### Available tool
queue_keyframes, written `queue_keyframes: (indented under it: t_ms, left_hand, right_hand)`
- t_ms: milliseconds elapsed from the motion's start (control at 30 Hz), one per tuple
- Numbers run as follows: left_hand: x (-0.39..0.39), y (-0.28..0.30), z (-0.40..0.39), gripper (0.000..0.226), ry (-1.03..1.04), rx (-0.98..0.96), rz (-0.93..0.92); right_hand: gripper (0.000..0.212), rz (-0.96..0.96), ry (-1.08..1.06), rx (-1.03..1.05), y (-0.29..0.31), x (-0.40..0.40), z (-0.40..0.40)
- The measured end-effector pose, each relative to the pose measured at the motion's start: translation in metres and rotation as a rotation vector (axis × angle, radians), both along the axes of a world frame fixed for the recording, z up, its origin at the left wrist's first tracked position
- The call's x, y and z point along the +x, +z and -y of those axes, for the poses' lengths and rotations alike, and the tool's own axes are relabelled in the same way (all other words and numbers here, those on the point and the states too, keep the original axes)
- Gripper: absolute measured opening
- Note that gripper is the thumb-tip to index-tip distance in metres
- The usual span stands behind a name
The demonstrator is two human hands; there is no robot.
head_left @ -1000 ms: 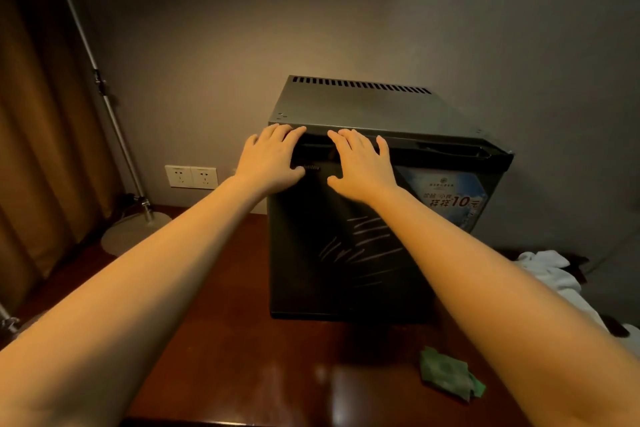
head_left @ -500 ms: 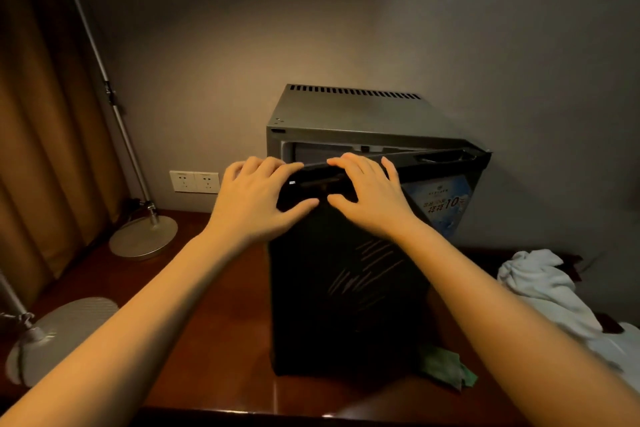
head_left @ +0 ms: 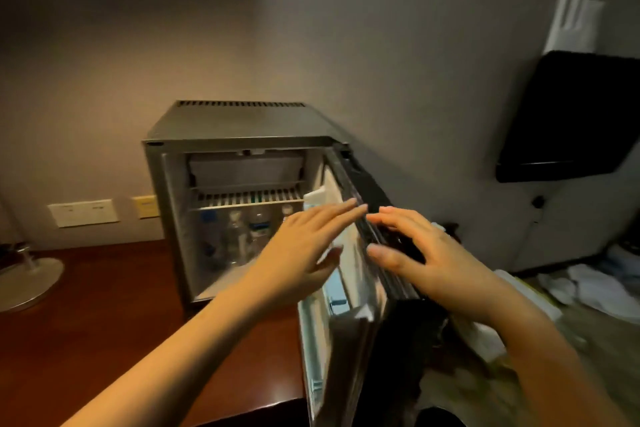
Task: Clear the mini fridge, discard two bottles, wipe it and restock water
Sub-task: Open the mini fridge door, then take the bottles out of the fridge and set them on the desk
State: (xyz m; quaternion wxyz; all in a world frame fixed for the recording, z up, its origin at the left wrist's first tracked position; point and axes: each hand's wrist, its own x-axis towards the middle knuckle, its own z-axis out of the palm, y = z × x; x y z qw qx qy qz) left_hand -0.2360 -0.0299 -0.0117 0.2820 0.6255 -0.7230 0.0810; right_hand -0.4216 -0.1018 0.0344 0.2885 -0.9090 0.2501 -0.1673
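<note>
Mini fridge (head_left: 166, 184) stands open on the tabletop (head_left: 104, 315); bottles (head_left: 242, 236) stand upright inside, ahead-left of the left hand (head_left: 304, 250), the nearer one. Both it and the right hand (head_left: 422, 253) are spread flat, flanking the door (head_left: 356, 288) edge.

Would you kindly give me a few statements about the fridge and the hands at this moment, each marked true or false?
1. The mini fridge door is open. True.
2. Bottles stand inside, below the wire shelf. True.
3. The left hand grips a bottle. False: it is open, fingers spread, at the door's inner side.
4. The right hand rests on the door's outer side. True.
5. The fridge stands on the floor. False: it stands on a wooden table.
</note>
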Motion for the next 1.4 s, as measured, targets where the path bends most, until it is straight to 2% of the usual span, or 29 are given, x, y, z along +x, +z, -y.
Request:
queue_keyframes:
  t_ms: [67,167,400,567,667,800,933,1067,1233,1400]
  left_hand:
    - [-0.032,0.003,0.033,0.067,-0.035,0.025,0.056]
    - [-0.067,0.006,0.074,0.065,-0.032,0.074,0.094]
    - [-0.1,0.004,0.137,0.066,-0.007,0.133,0.129]
    - [-0.095,-0.008,0.144,0.064,0.05,0.109,0.078]
    - [-0.075,-0.028,0.127,0.064,0.104,0.101,-0.019]
    - [-0.029,-0.062,0.092,0.065,0.274,0.074,-0.21]
    - [0.037,-0.107,0.056,0.067,0.483,0.097,-0.459]
    - [0.098,-0.15,0.027,0.068,0.691,0.107,-0.7]
    - [0.173,-0.207,0.03,0.074,0.835,0.128,-0.881]
    - [0.244,-0.264,0.064,0.082,0.873,0.094,-0.96]
  right_hand:
    - [0.075,-0.2,-0.09,-0.163,0.007,-0.029,0.002]
    - [0.073,-0.346,-0.232,-0.334,0.002,-0.054,0.019]
    - [0.07,-0.352,-0.498,-0.544,-0.022,-0.082,0.075]
    - [0.072,-0.34,-0.596,-0.603,-0.036,-0.085,0.107]
    - [0.071,-0.22,-0.63,-0.602,-0.043,-0.074,0.115]
    - [0.062,0.158,-0.463,-0.704,-0.061,-0.024,0.1]
    - [0.06,0.226,-0.162,-0.514,-0.101,0.054,0.076]
    - [0.068,0.126,0.028,-0.156,-0.16,0.137,0.072]
    - [0.074,0.04,0.07,0.196,-0.234,0.239,0.082]
    - [0.085,0.011,0.011,0.31,-0.309,0.337,0.112]
